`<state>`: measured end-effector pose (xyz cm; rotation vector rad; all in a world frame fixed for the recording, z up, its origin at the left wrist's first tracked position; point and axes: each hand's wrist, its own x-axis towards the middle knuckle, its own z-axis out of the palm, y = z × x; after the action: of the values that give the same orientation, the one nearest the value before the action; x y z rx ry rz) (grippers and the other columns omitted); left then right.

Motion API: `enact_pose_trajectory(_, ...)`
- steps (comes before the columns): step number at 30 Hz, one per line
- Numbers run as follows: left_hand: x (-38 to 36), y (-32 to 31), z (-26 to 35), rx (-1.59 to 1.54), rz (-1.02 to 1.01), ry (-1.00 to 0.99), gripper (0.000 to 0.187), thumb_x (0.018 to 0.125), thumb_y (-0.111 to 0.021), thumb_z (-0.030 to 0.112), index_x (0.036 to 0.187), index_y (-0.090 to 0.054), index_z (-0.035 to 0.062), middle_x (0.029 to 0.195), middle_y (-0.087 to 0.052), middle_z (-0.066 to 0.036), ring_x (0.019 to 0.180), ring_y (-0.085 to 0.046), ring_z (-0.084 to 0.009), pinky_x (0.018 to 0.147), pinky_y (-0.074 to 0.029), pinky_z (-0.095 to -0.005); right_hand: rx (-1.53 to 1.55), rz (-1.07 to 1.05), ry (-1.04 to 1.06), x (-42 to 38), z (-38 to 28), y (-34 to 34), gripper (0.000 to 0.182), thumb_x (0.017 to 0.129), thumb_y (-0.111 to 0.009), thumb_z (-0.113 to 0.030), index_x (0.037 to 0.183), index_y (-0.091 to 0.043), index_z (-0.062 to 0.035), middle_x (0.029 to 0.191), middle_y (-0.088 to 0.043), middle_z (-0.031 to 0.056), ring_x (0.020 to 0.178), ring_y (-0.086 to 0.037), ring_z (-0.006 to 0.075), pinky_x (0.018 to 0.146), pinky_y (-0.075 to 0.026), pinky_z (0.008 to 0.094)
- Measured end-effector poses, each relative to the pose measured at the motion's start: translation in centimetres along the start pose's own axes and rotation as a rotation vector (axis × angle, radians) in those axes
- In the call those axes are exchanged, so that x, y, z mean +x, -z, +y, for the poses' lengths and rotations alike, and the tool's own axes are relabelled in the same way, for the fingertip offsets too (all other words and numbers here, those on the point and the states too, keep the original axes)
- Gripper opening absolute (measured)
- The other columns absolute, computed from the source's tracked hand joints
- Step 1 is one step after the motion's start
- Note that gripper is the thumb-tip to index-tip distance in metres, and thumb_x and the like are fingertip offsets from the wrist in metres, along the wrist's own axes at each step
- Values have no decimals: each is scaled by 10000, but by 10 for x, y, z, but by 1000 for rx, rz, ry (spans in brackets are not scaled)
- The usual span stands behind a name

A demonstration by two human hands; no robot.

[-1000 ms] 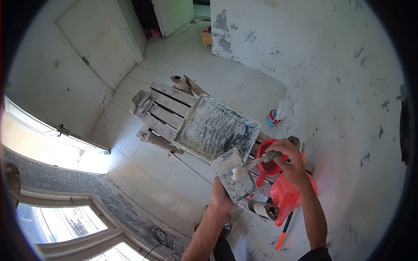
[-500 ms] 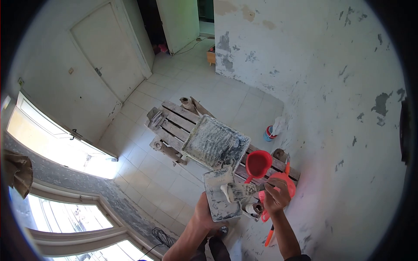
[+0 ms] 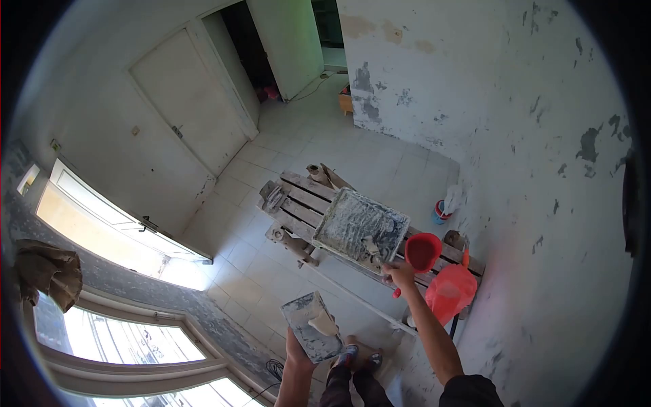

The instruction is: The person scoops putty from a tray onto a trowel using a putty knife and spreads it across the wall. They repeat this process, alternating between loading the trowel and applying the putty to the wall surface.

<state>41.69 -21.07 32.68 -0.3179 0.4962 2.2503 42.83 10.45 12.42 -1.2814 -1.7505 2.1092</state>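
Observation:
My left hand (image 3: pixel 297 351) holds a smeared rectangular board (image 3: pixel 302 314) from below and its left edge, with a pale lump of paste (image 3: pixel 324 324) on its face. Farther forward, my right hand (image 3: pixel 399 275) is closed round the handle of a putty tool (image 3: pixel 371 249), whose blade is at the near right part of a large paste-coated tray (image 3: pixel 352 220). The tray rests on a slatted wooden bench (image 3: pixel 298 209). Just right of the tray is a red heart-shaped scoop (image 3: pixel 423 252).
A red plastic bag or container (image 3: pixel 451 292) is at the bench's right end. A small blue and red bucket (image 3: pixel 441 213) stands on the floor by the patchy wall (image 3: pixel 529 203). Cardboard-like rolls (image 3: pixel 291 245) lie beside the bench. My feet (image 3: pixel 359 359) are below.
My right hand has moved the tool off the board and forward to the tray. The board, in my left hand, has moved left and down, and a pale lump shows on it. The view has shifted.

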Motion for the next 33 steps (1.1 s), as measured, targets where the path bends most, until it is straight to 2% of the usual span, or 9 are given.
enact_pose_trajectory(6,-50,68,-16,-56,70,-37,442,1011,-411,400,1244,-593,72,1131,-626,-174,1019,-576,-327,849,-473,-494,241,127,-192,105,105,-118,349,892,-749,-179,1147,-691,52,882,-723,121,650,-736,219,495,-572,287)
enact_pose_trajectory(11,-76,68,-39,29,143,-15,462,1019,-392,415,1265,-585,74,1159,-631,-177,1048,-606,-347,872,-483,-512,388,177,-103,73,112,-138,531,900,-741,-199,1362,-562,-7,1083,-704,151,834,-720,218,663,-603,342)
enact_pose_trajectory(16,-79,24,-65,-158,20,190,464,1033,-402,388,1309,-553,47,1231,-643,-160,1115,-632,-368,947,-509,-551,554,127,-144,-86,89,-76,470,983,-610,-150,1431,-492,-74,1301,-623,151,1146,-636,303,997,-480,468)
enact_pose_trajectory(18,-69,-17,-80,-180,-42,288,451,1035,-406,374,1312,-551,49,1232,-644,-154,1116,-634,-359,948,-512,-539,525,61,41,-185,58,-42,399,982,-608,-171,1369,-553,-90,1275,-641,123,1051,-663,211,865,-525,374)
enact_pose_trajectory(20,-72,-40,-99,-124,-109,351,427,1039,-404,335,1322,-544,49,1241,-642,-141,1148,-622,-332,981,-500,-510,336,-5,410,-273,37,-8,420,979,-605,-175,1361,-536,-14,1281,-630,107,1160,-618,205,996,-469,345)
enact_pose_trajectory(23,-86,-99,-130,3,-307,448,438,1035,-420,330,1351,-518,43,1322,-596,-121,1222,-577,-303,1023,-474,-477,720,257,475,-391,-25,15,512,931,-681,-158,1376,-503,21,1300,-612,105,1193,-596,202,1055,-432,342)
enact_pose_trajectory(29,-175,-191,-185,347,-494,701,491,1048,-386,388,1390,-489,51,1328,-601,-109,1220,-586,-284,1043,-465,-437,603,783,708,-553,-107,33,667,813,-787,-8,1394,-460,8,1283,-616,91,1210,-578,181,1023,-469,349)
enact_pose_trajectory(32,-239,-218,-217,246,-770,1010,456,1018,-515,315,1361,-484,16,1286,-603,-118,1160,-607,-252,985,-490,-389,683,1147,820,-594,-108,26,633,802,-786,6,1355,-478,7,1259,-626,97,1158,-601,174,987,-489,343)
enact_pose_trajectory(33,-254,-218,-227,344,-910,990,442,1010,-525,297,1344,-496,10,1252,-613,-113,1133,-607,-243,970,-487,-384,531,1128,902,-556,-31,55,594,867,-732,-134,1402,-496,-25,1349,-611,106,1229,-591,289,1066,-457,439)
